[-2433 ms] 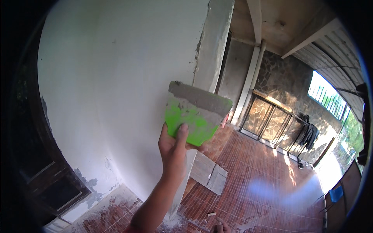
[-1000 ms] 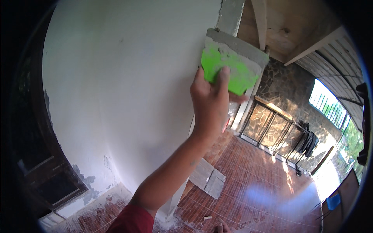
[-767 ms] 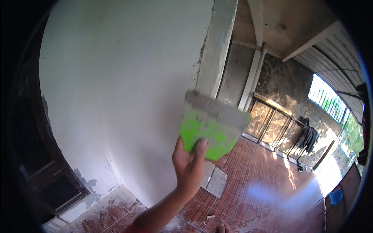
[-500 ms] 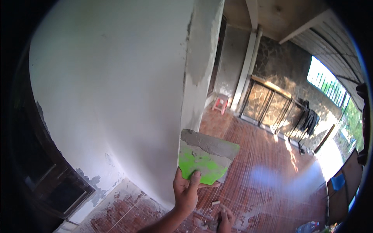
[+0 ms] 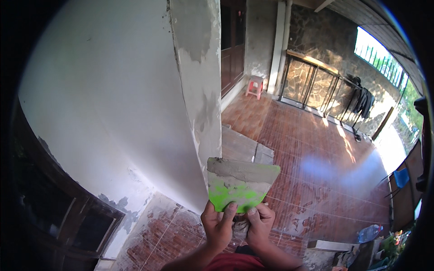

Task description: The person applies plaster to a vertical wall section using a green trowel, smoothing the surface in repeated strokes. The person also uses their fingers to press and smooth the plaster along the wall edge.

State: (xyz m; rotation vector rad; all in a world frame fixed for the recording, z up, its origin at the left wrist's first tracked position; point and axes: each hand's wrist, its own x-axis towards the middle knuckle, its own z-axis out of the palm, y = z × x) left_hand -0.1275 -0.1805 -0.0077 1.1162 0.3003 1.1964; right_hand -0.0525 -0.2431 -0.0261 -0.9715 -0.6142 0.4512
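Plaster smears hide the upper half of the one green scraper (image 5: 239, 187), so only its lower green part shows clearly. Left hand (image 5: 219, 224) grips the scraper's bottom edge at about 6 o'clock in the view, thumb laid over the green face. Right hand (image 5: 259, 222) sits just beside it, fingers curled around a small grey thing (image 5: 240, 227) that is mostly covered and hard to make out; its thumb touches the scraper's lower edge. Both forearms are cut off by the bottom rim.

One white plastered wall (image 5: 113, 99) fills the 9 to 12 o'clock side, its corner edge (image 5: 199, 90) patchy grey. Two flat grey slabs (image 5: 244, 147) lie on the red tiled floor (image 5: 316, 153) behind the scraper. One small red stool (image 5: 256, 86) stands at 12 o'clock. One clear bottle (image 5: 370, 233) lies at 4 o'clock, partly blurred.
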